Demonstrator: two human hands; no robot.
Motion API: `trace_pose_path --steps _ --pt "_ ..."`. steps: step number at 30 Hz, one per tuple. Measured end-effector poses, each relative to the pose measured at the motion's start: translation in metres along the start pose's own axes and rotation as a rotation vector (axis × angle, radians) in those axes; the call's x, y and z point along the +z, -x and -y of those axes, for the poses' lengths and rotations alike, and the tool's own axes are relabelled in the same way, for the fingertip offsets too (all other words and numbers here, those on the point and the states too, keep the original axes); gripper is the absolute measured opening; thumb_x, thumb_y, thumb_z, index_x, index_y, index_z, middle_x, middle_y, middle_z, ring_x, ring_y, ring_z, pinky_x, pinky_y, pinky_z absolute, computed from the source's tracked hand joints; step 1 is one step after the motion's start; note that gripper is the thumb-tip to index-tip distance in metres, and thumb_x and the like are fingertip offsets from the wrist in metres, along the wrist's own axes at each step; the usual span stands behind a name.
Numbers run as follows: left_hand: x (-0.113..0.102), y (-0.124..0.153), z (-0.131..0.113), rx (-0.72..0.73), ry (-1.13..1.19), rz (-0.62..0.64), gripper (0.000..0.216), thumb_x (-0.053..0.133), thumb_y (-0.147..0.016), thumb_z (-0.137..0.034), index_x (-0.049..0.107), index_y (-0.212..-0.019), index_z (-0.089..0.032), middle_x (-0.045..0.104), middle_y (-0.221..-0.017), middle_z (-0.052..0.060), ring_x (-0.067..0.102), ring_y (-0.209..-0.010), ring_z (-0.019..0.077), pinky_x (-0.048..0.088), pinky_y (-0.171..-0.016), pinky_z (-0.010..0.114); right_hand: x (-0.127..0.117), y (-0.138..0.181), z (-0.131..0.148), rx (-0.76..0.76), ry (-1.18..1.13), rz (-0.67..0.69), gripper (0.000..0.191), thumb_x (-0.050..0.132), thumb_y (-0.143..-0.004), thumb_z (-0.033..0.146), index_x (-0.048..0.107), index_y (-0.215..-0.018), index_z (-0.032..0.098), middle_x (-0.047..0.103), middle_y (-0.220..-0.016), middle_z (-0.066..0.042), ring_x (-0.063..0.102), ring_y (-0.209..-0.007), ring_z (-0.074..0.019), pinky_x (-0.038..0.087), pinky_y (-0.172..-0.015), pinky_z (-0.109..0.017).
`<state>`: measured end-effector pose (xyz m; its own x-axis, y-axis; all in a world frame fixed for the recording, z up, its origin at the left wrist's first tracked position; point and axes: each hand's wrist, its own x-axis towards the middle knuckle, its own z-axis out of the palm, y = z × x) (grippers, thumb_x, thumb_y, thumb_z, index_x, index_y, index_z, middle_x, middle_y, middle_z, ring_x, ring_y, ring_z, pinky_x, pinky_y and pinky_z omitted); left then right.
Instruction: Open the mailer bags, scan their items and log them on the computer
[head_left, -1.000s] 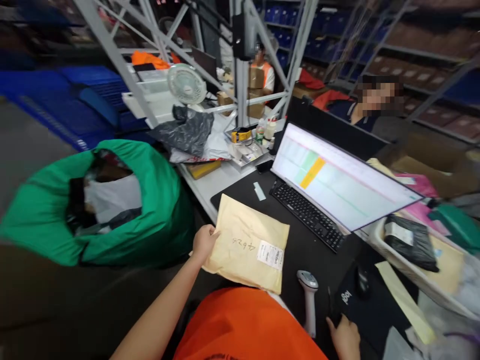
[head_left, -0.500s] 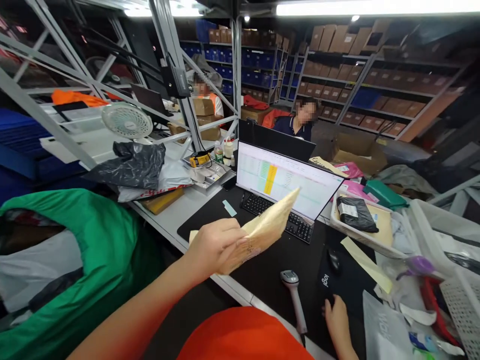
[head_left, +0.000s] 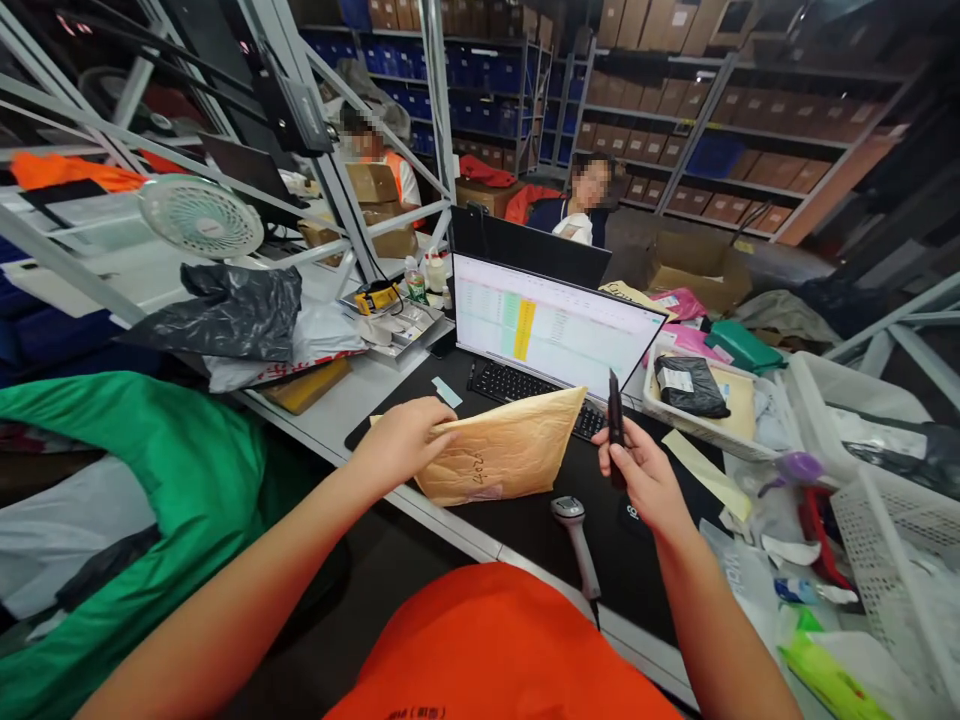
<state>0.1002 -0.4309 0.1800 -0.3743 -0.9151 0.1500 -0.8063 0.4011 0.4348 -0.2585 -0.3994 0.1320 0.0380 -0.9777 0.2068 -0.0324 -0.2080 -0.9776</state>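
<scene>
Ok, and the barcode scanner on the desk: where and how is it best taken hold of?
The barcode scanner is probably best gripped around its handle, from the person's side: its head points toward the monitor, and the slim handle runs toward the desk's near edge. The right hand is closer but holds a dark tool.

Boxes [head_left: 646, 35] on grey metal shelving [head_left: 697, 136]

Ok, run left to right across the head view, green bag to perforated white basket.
Green bag, left hand, tan envelope, right hand holding a dark slim tool, pale strip, perforated white basket.
</scene>
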Motion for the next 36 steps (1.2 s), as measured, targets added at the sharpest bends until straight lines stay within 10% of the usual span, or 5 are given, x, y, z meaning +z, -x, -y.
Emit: trace_pose_path --steps 13,22,26,32,36 --pt "0.025 0.024 0.003 -0.478 0.535 -0.600 0.023 0.070 -0.079 -0.037 0.077 -0.087 -0.016 0.078 -0.085 0.005 0.069 -0.077 0.0200 0.052 -0.072 0.029 0.058 0.004 0.019 -0.622 1.107 0.236 0.060 0.044 -0.098 0.014 0.049 -0.155 0.029 0.070 -0.111 -0.009 0.065 -0.090 -0.0190 0.054 -0.072 -0.028" --pt "0.024 0.057 -0.038 -0.133 0.397 -0.658 0.012 0.070 -0.089 -0.026 0.078 -0.083 -0.021 0.076 -0.079 0.002 0.068 -0.073 0.0150 0.052 -0.069 0.025 0.092 -0.007 0.051 -0.859 1.524 0.443 0.066 0.052 -0.089 0.008 0.053 -0.152 0.027 0.069 -0.099 -0.009 0.058 -0.078 -0.0168 0.040 -0.061 -0.028" --pt "0.014 0.082 -0.044 -0.048 0.342 -0.555 0.015 0.066 -0.092 -0.020 0.076 -0.081 -0.021 0.073 -0.074 0.001 0.066 -0.067 0.0125 0.050 -0.064 0.022 0.020 -0.042 0.036 -0.766 1.594 0.370 0.065 0.049 -0.092 0.010 0.053 -0.152 0.034 0.066 -0.088 -0.008 0.055 -0.071 -0.0166 0.033 -0.059 -0.028" --pt "0.009 0.100 -0.032 -0.196 0.339 -0.483 0.015 0.066 -0.091 -0.026 0.075 -0.079 -0.022 0.072 -0.074 0.000 0.067 -0.068 0.0139 0.050 -0.063 0.023 -0.151 -0.029 -0.034 0.112 1.625 -0.288 0.052 0.040 -0.101 0.039 0.061 -0.147 0.025 0.070 -0.092 -0.019 0.052 -0.055 -0.0208 0.033 -0.054 -0.039" --pt "0.007 0.091 -0.019 -0.313 0.331 -0.464 0.018 0.066 -0.090 -0.035 0.074 -0.081 -0.022 0.073 -0.077 0.000 0.067 -0.070 0.0158 0.051 -0.065 0.025 -0.166 0.050 -0.103 0.418 1.503 -0.315 0.061 0.032 -0.099 0.045 0.058 -0.149 0.021 0.070 -0.101 -0.023 0.067 -0.074 -0.0352 0.047 -0.062 -0.049"
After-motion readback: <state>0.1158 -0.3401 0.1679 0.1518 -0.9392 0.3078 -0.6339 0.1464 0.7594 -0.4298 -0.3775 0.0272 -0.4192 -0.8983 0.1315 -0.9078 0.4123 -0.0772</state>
